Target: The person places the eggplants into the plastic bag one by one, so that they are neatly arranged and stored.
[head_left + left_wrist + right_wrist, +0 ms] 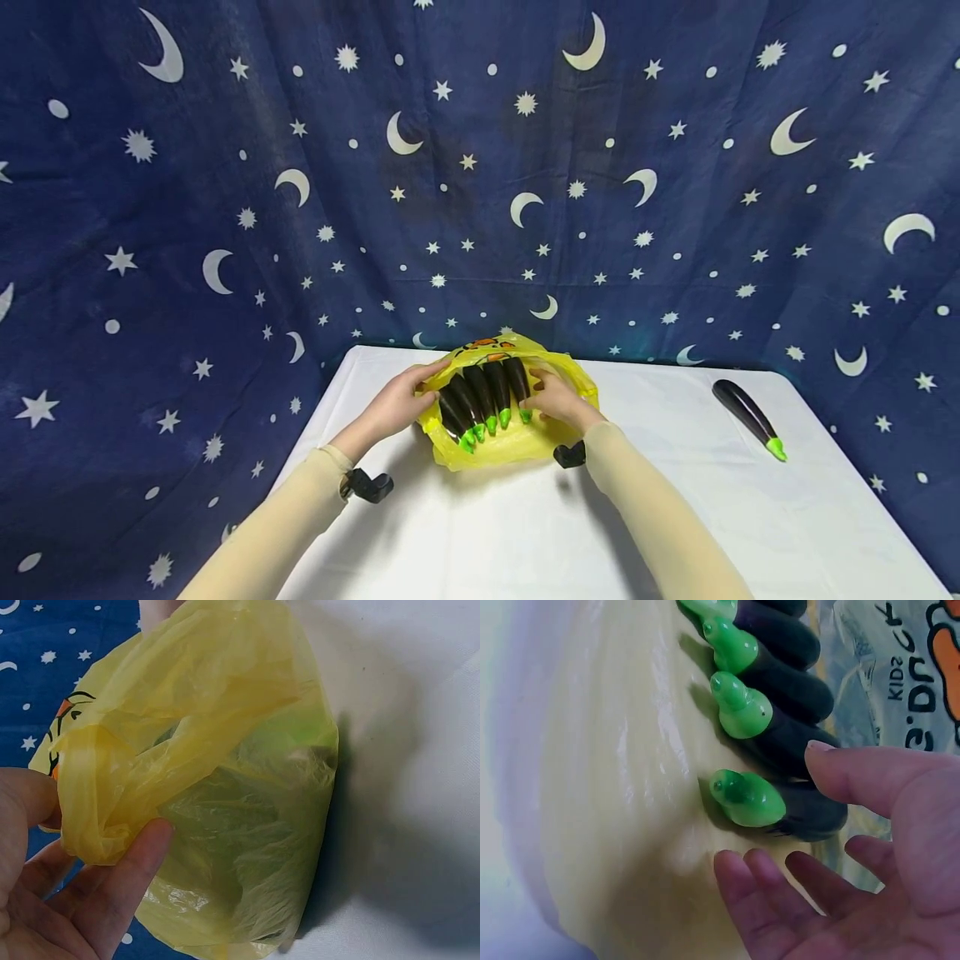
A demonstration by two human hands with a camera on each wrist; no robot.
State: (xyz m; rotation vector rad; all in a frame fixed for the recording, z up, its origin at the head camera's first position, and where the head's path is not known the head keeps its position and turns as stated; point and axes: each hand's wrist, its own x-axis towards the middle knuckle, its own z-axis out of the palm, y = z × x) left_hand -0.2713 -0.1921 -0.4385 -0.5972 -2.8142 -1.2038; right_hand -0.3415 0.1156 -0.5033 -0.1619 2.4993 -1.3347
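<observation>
A yellow plastic bag (517,451) lies on its side, its mouth spread toward me. Several toy eggplants (480,392), dark with bright green stems, lie side by side in it. At the bag's left edge, my left hand (401,404) holds the bunched rim; the left wrist view shows the rim (97,802) between thumb and fingers. My right hand (558,398) reaches into the mouth beside the rightmost eggplant (810,810). Its thumb is over that eggplant and its fingers are spread below, not closed round it.
Another eggplant (750,421) lies alone on the right part of the white table (660,517). Behind and at the sides hangs a dark blue cloth (480,225) with white moons and stars. Black wrist camera mounts (367,485) stick out below both wrists.
</observation>
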